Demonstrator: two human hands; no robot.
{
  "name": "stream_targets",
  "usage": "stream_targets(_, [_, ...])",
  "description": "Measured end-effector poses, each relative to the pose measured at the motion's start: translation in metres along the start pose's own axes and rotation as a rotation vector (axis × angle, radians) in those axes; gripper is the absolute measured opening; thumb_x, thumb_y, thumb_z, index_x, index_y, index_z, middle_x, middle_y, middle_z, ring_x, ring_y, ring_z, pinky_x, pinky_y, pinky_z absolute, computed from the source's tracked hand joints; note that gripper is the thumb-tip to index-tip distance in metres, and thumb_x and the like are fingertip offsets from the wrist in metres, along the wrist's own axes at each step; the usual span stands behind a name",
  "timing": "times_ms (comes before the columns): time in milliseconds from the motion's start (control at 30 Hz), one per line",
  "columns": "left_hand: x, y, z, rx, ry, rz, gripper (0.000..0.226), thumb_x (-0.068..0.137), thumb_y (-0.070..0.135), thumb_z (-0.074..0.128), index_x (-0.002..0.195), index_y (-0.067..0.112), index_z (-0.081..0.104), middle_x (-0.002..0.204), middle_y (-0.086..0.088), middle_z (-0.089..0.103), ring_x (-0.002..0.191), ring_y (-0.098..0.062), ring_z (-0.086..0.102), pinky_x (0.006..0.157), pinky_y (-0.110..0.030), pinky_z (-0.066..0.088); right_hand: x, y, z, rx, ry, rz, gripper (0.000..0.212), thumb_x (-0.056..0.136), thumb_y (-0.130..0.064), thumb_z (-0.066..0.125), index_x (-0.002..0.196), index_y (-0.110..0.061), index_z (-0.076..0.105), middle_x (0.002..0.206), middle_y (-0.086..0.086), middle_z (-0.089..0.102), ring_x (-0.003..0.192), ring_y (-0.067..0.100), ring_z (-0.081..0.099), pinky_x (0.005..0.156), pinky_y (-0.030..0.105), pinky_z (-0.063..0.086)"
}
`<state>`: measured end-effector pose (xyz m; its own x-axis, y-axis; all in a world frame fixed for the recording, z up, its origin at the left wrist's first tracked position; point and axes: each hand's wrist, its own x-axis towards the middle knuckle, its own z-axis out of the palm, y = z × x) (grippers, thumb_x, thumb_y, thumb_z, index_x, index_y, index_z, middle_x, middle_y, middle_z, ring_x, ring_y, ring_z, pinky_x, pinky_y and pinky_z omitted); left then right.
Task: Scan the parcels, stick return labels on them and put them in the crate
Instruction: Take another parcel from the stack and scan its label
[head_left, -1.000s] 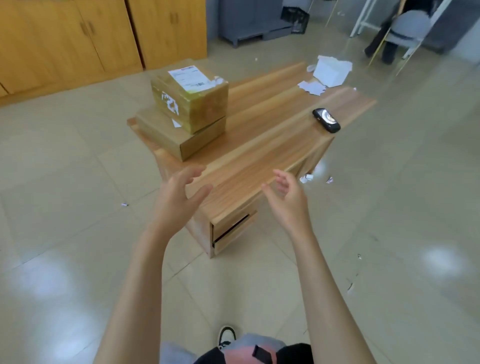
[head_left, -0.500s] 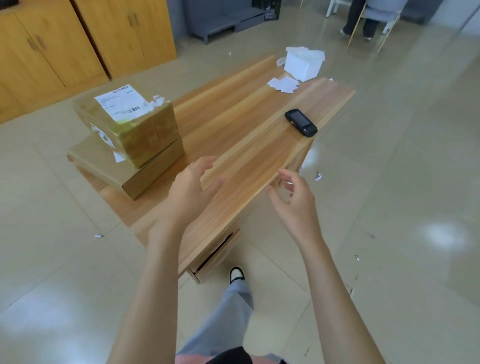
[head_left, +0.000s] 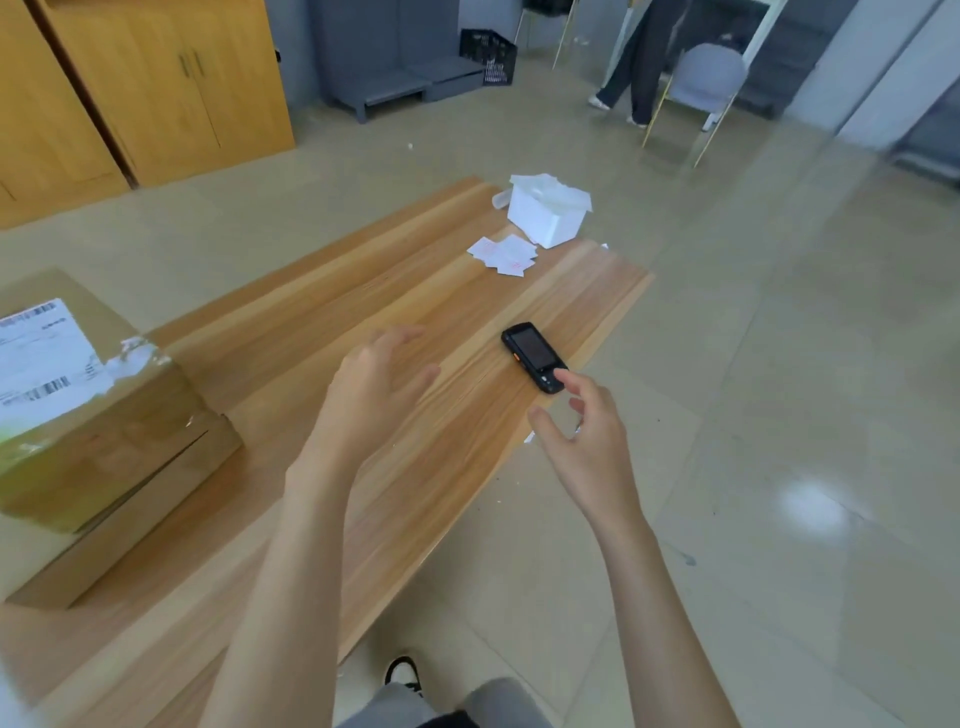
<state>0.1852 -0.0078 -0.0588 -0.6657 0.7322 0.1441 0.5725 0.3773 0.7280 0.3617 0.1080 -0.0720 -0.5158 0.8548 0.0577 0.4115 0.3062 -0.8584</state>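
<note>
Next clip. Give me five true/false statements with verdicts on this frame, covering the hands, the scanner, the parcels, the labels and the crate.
1. The right hand grips the scanner. False: the right hand reaches with spread fingers towards the near end of the scanner, which lies flat on the table.
2. Two parcels are stacked at the table's left. True: the taped parcel sits on a flatter box.
3. The loose labels lie inside the white box. False: the loose labels lie on the table beside the white box.
4. The left hand holds nothing. True.
5. The black crate stands on the table. False: the black crate is on the floor far behind it.
</note>
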Motion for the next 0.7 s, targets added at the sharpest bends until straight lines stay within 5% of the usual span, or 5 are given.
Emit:
stream_targets(267, [0.052, -0.019, 0.014, 0.090, 0.083, -0.174, 0.047, 0.090, 0.046, 0.054, 0.134, 0.031, 0.047, 0.133, 0.004, 0.052, 0.126, -0.016, 0.045, 0.097, -0.032, 0.039, 0.108, 0.007, 0.029, 0.083, -0.222, -0.043, 0.044, 0.086, -0.031, 0.062, 0.127, -0.033, 0.048, 0.125, -0.016, 0.047, 0.119, 0.004, 0.045, 0.094, 0.023, 0.035])
stream_targets(700, [0.064, -0.001, -0.014, 0.160, 0.645, -0.586, 0.039, 0.088, 0.030, 0.064, 0.126, 0.025, 0.056, 0.113, 0.009, 0.056, 0.112, -0.009, 0.052, 0.088, -0.021, 0.036, 0.212, -0.040, 0.100, 0.122, -0.864, -0.361, 0.045, 0.090, -0.032, 0.060, 0.132, -0.028, 0.045, 0.124, -0.014, 0.044, 0.117, 0.004, 0.041, 0.100, 0.025, 0.035])
